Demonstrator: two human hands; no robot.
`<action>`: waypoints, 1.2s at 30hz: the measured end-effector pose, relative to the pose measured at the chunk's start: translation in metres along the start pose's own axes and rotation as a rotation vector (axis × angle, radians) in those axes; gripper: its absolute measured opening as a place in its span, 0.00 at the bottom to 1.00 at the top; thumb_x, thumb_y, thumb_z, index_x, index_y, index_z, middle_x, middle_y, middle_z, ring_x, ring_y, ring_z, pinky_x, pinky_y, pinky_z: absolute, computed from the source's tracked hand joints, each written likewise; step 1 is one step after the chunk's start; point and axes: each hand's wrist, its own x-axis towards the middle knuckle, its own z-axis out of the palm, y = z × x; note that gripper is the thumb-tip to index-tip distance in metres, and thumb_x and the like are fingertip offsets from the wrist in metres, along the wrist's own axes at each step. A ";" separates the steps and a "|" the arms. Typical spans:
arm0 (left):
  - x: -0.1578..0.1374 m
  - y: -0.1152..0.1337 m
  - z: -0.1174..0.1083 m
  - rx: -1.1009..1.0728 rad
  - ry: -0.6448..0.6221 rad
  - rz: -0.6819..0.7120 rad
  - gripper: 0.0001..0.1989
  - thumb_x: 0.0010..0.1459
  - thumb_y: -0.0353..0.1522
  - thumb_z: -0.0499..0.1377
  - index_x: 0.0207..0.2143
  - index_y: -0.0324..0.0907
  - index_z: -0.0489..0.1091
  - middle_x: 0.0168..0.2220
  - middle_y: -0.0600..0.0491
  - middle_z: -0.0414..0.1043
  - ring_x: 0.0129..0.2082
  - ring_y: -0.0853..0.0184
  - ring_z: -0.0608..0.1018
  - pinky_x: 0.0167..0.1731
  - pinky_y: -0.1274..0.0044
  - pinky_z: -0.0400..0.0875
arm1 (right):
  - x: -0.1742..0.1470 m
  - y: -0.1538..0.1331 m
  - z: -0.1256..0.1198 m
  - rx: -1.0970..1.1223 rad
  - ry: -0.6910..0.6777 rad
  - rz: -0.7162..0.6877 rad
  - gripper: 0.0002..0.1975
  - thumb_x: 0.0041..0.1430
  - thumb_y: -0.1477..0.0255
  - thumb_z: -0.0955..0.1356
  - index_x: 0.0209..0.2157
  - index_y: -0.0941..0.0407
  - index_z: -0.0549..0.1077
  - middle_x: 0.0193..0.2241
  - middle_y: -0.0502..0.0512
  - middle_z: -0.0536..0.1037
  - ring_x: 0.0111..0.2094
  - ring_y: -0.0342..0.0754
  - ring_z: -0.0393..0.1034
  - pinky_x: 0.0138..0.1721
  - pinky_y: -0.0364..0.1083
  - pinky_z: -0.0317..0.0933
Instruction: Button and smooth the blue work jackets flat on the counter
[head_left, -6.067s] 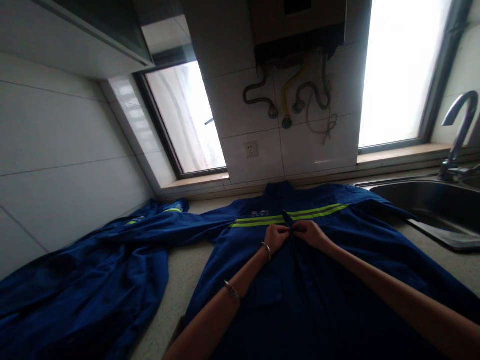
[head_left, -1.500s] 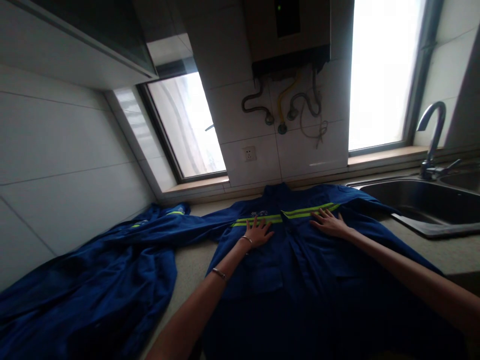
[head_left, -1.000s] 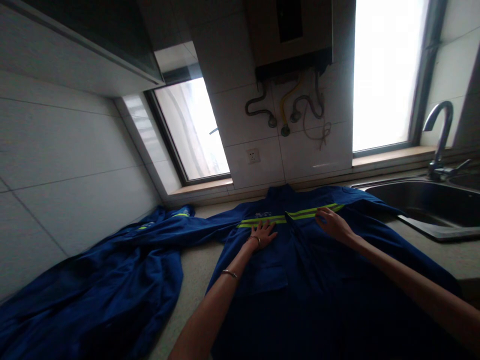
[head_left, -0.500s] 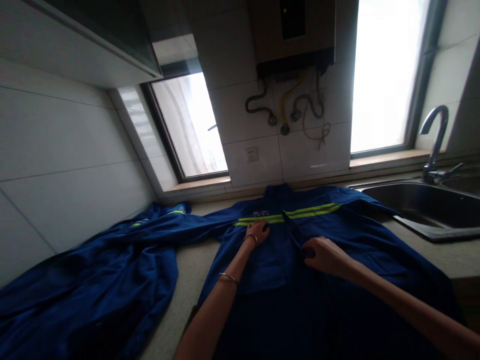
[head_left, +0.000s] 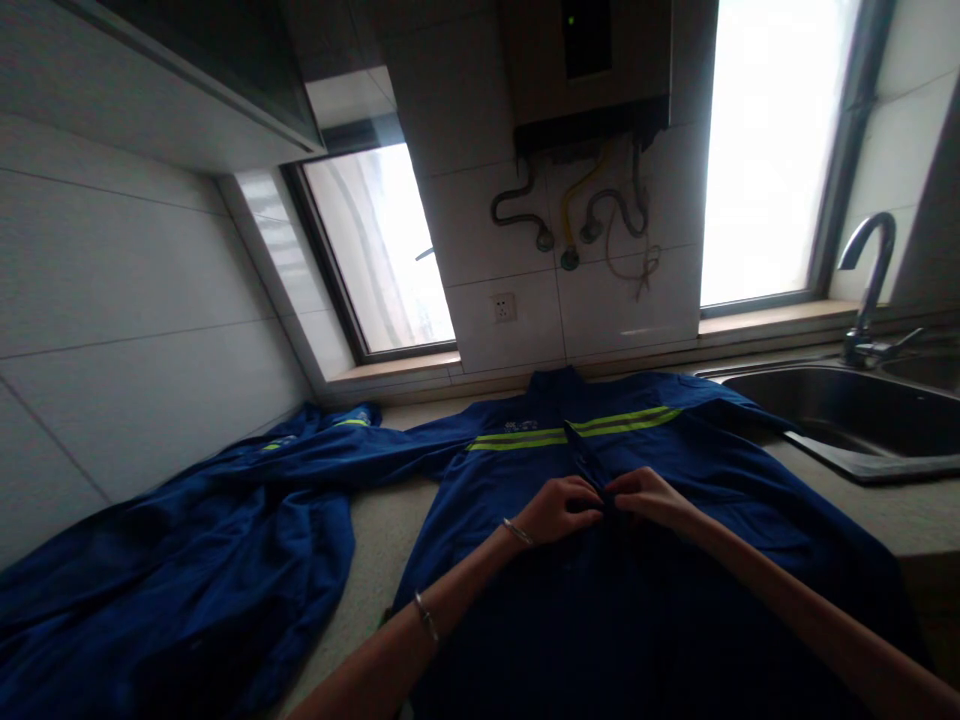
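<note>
While we lean over the counter, our left hand (head_left: 556,508) and right hand (head_left: 646,496) meet fingertip to fingertip, both pinched narrow on the front placket of the dark blue work jacket with yellow-green reflective stripes (head_left: 675,560) lying flat under them. Beyond our fingers sit the stripes and collar. Left of our left hand lies a second crumpled blue garment (head_left: 187,560). Far right of our right hand, a steel sink (head_left: 840,410) and curved metal tap (head_left: 870,280).
</note>
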 end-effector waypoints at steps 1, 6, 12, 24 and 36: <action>0.000 0.001 0.003 -0.034 -0.054 0.007 0.13 0.54 0.35 0.60 0.41 0.40 0.74 0.43 0.48 0.71 0.41 0.66 0.74 0.43 0.76 0.68 | 0.000 0.000 -0.002 0.055 -0.007 0.016 0.19 0.39 0.68 0.68 0.35 0.64 0.77 0.23 0.52 0.76 0.22 0.41 0.67 0.23 0.39 0.62; -0.002 -0.003 -0.001 0.068 -0.138 0.064 0.15 0.53 0.37 0.62 0.41 0.39 0.74 0.44 0.47 0.70 0.42 0.67 0.73 0.44 0.78 0.66 | -0.002 -0.001 -0.008 0.210 -0.031 0.036 0.20 0.40 0.69 0.69 0.37 0.64 0.77 0.24 0.54 0.76 0.24 0.43 0.70 0.27 0.41 0.64; -0.004 0.012 -0.003 0.498 -0.195 0.144 0.10 0.60 0.31 0.53 0.40 0.42 0.72 0.43 0.50 0.71 0.42 0.67 0.71 0.44 0.75 0.60 | -0.003 0.000 -0.008 0.250 -0.042 0.050 0.22 0.40 0.68 0.71 0.39 0.65 0.76 0.27 0.57 0.78 0.27 0.45 0.71 0.29 0.42 0.66; -0.003 0.018 0.003 0.635 -0.164 0.029 0.09 0.59 0.33 0.54 0.37 0.44 0.73 0.40 0.52 0.72 0.40 0.67 0.69 0.41 0.73 0.53 | 0.001 0.013 -0.001 0.166 -0.063 -0.084 0.25 0.41 0.63 0.73 0.41 0.63 0.76 0.28 0.56 0.78 0.25 0.44 0.70 0.26 0.41 0.65; -0.001 0.021 0.014 0.460 0.050 -0.164 0.06 0.53 0.33 0.59 0.29 0.45 0.76 0.33 0.56 0.75 0.38 0.67 0.68 0.39 0.72 0.51 | -0.003 0.012 0.003 0.043 -0.109 -0.160 0.26 0.45 0.60 0.71 0.43 0.61 0.75 0.28 0.53 0.77 0.27 0.42 0.68 0.27 0.41 0.65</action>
